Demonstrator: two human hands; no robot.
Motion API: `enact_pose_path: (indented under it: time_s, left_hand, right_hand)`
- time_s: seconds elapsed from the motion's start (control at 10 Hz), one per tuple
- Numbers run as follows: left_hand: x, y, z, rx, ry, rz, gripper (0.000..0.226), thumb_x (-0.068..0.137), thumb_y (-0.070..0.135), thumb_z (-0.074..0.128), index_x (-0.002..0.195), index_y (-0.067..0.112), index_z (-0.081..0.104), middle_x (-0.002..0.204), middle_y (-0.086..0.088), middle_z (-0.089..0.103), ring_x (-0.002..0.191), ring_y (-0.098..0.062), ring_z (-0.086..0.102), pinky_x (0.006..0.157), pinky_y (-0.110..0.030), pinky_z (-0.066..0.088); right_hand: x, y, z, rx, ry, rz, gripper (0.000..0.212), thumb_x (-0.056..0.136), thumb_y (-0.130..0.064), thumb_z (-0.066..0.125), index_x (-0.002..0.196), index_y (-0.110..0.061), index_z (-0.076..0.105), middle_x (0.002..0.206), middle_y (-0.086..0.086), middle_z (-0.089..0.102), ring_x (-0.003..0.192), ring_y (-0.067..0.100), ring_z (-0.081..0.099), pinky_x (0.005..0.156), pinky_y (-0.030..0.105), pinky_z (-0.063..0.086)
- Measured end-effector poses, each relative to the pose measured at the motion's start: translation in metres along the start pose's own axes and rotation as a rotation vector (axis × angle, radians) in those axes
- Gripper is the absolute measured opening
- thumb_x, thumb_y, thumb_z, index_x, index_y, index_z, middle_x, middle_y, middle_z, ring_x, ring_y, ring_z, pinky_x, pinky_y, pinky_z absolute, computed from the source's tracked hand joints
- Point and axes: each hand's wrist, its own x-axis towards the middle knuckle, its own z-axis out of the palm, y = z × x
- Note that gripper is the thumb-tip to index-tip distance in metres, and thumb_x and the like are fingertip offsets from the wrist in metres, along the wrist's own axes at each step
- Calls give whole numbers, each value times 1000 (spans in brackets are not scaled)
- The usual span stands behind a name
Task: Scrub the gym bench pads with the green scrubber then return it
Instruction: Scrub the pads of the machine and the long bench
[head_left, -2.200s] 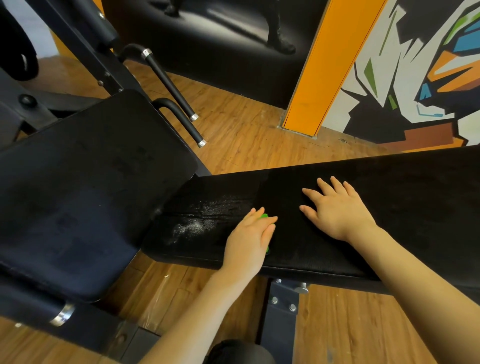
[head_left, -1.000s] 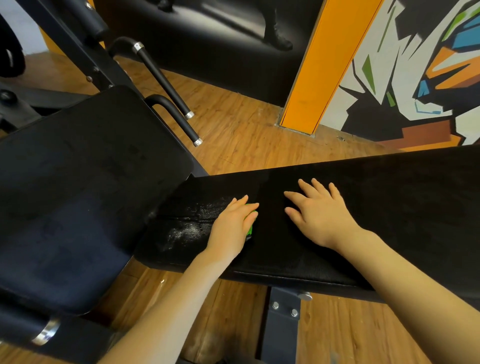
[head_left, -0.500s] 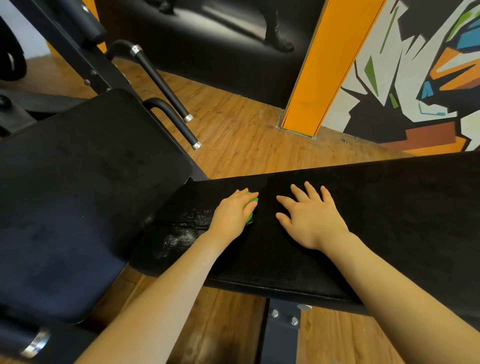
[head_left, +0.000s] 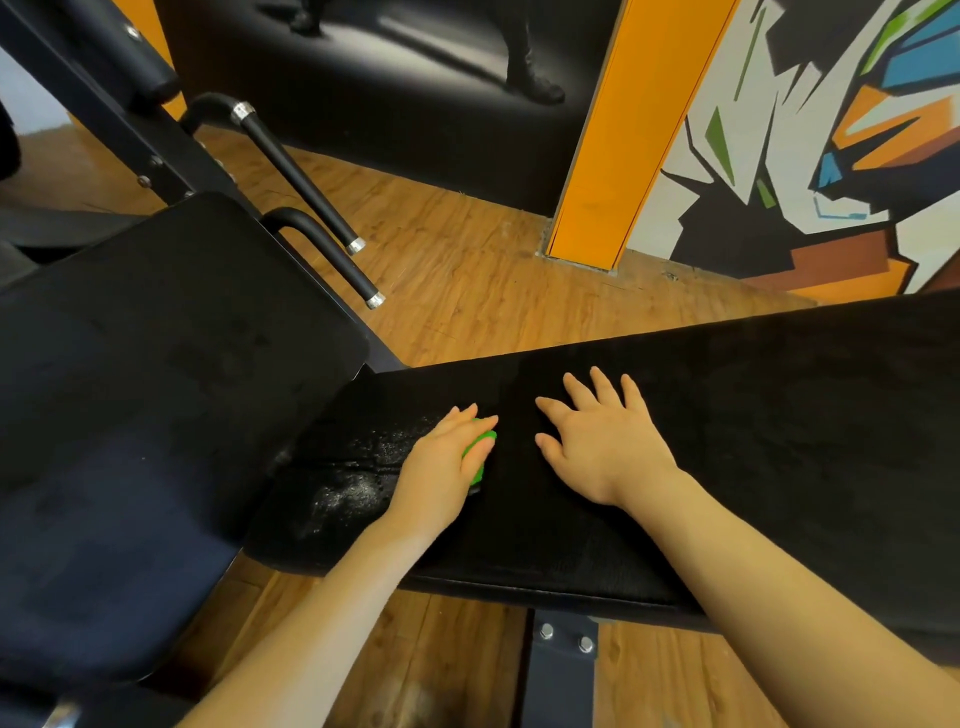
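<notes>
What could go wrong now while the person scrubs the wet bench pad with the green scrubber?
1. The left hand covers most of the green scrubber; on the foamy wet patch it might slip out.
2. The right hand rests flat on the bench pad; if the wetness spreads there, it may slide.
3. Foam lies near the pad's front edge and could drip onto the wooden floor.

Just one camera here, worn on the person's head, wide-angle and tilted forward and down. It sat close over the long bench pad (head_left: 753, 415), which ran across the middle of the frame, with both forearms reaching in from the bottom edge. The seat pad (head_left: 156, 395) filled the left side, and the wooden floor (head_left: 467, 280) plus a painted wall (head_left: 831, 130) showed further off at the top. Straight lines bent toward the edges. No second view to overlap with.
</notes>
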Motion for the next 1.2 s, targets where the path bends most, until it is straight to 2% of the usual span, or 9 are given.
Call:
enact_pose_path:
  time_s: [0.1, 0.3, 0.4, 0.6, 0.8, 0.9, 1.0, 1.2]
  left_hand:
    - [28, 1, 5, 2, 5, -10, 37, 102, 26, 46, 138, 25, 52, 152, -2, 39, 146, -15, 23, 115, -28, 16]
    - [63, 2, 6, 41, -49, -38, 37, 103, 28, 45, 139, 23, 51, 152, -4, 41, 146, -17, 24, 115, -29, 18]
    - [55, 2, 3, 19, -50, -25, 38, 102, 26, 46, 140, 24, 50, 152, -3, 40, 145, -16, 25, 111, -20, 14]
    - [14, -1, -2, 17, -44, 30, 39, 101, 26, 48, 140, 28, 48, 153, 2, 36, 145, -11, 23, 110, -18, 12]
    - [16, -1, 1, -15, -17, 36, 38, 101, 25, 49, 138, 26, 51, 152, 0, 40, 145, -11, 23, 108, -11, 11]
    - [34, 1, 4, -23, -13, 25, 38, 101, 26, 48, 139, 26, 51, 153, 0, 39, 146, -12, 22, 112, -22, 14]
    - [58, 3, 9, -17, -20, 15, 39, 102, 26, 47, 140, 24, 50, 153, -2, 38, 146, -14, 21, 108, -18, 13]
    - [101, 6, 18, 5, -21, -34, 38, 103, 27, 45, 140, 20, 52, 150, -6, 43, 144, -22, 29, 116, -36, 23]
  right_hand:
    - [0, -1, 1, -6, 12, 7, 56, 102, -51, 25, 155, -31, 21, 164, 9, 10, 150, 34, -1, 121, 54, 1]
    - [2, 0, 1, 5, 13, 3, 56, 102, -51, 25, 155, -31, 21, 164, 8, 9, 151, 33, -2, 121, 53, 0]
    - [4, 0, 1, 3, 11, 4, 58, 102, -52, 25, 155, -31, 18, 164, 8, 7, 151, 32, -3, 121, 53, 0]
    - [6, 0, 1, -1, 5, 10, 60, 102, -54, 25, 156, -29, 17, 164, 8, 7, 151, 32, -3, 121, 53, 0]
    - [7, -1, 1, 11, 18, 12, 60, 102, -53, 26, 155, -29, 18, 164, 8, 8, 151, 31, -2, 121, 52, 0]
    - [6, -1, 2, 10, 28, 10, 59, 102, -53, 26, 155, -29, 18, 164, 8, 8, 151, 31, -1, 121, 52, 0]
    - [7, -1, 3, 9, 35, 3, 59, 102, -53, 25, 155, -28, 18, 164, 8, 8, 151, 31, -2, 121, 53, 0]
    - [9, -1, 4, 10, 39, 7, 60, 102, -54, 25, 156, -29, 18, 164, 8, 6, 151, 31, -3, 121, 53, 0]
